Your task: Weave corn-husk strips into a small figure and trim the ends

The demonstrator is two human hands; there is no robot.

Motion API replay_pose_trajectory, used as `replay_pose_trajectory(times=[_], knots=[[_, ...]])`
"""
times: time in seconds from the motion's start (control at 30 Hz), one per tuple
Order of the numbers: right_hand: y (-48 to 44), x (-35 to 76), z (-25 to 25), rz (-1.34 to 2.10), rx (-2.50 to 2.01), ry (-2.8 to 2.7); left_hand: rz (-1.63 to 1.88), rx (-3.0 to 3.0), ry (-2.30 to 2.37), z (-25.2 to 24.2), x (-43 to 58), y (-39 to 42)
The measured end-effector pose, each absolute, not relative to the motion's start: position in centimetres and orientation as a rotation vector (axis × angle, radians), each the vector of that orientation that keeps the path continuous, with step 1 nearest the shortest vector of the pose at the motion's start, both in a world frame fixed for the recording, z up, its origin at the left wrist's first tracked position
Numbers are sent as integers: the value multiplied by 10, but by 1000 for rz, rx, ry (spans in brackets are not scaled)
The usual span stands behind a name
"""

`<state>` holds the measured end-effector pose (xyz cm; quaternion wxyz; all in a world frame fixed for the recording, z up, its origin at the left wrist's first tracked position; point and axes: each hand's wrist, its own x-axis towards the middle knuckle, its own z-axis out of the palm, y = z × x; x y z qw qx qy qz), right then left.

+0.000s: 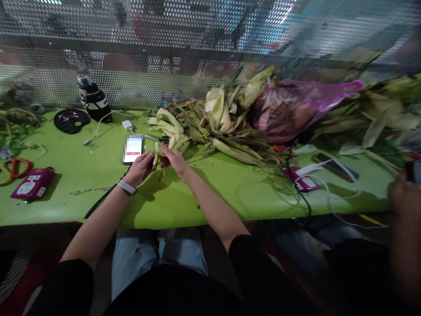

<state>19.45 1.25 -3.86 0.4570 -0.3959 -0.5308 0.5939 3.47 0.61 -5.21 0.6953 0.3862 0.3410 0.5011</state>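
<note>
Above the green tabletop (184, 197), my left hand (140, 169) pinches a small piece of pale green corn husk (155, 157) whose narrow strips stick out. Close on its other side is my right hand (176, 161), fingers curled around the same piece with the thumb up. A small dark red patch shows between the hands; I cannot make out what it is. Just behind my left hand lies a phone (133, 148) with a lit screen. Loose corn husks (171, 125) lie right beyond my right hand.
A large husk heap (223, 114) and a pink plastic bag (292, 109) stand against the perforated metal screen (148, 74). Purple socket boxes (33, 184), red-handled scissors (21, 169), a black-and-white bottle (94, 98) and cables lie about. Another person's hand (406, 193) is at the right.
</note>
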Motion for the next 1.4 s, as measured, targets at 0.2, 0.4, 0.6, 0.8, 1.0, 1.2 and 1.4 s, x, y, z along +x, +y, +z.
replay_pose_trajectory(times=[0.2, 0.4, 0.6, 0.8, 1.0, 1.2, 1.4], knots=[[14, 187, -49, 1264, -915, -1293, 1173, 807, 761, -54, 36, 6], [15, 191, -46, 1419, -977, -1220, 1080, 837, 748, -49, 32, 8], [12, 187, -45, 1358, -1029, -1272, 1160, 1128, 787, -48, 34, 4], [8, 184, -48, 1251, -1014, -1408, 1292, 1401, 1004, -57, 37, 7], [9, 183, -51, 1177, -978, -1516, 1377, 1210, 1021, -70, 36, 17], [15, 188, -55, 1206, -986, -1541, 1333, 1113, 993, -62, 33, 15], [19, 201, -50, 1163, -1112, -1483, 1187, 1209, 943, -56, 32, 7]])
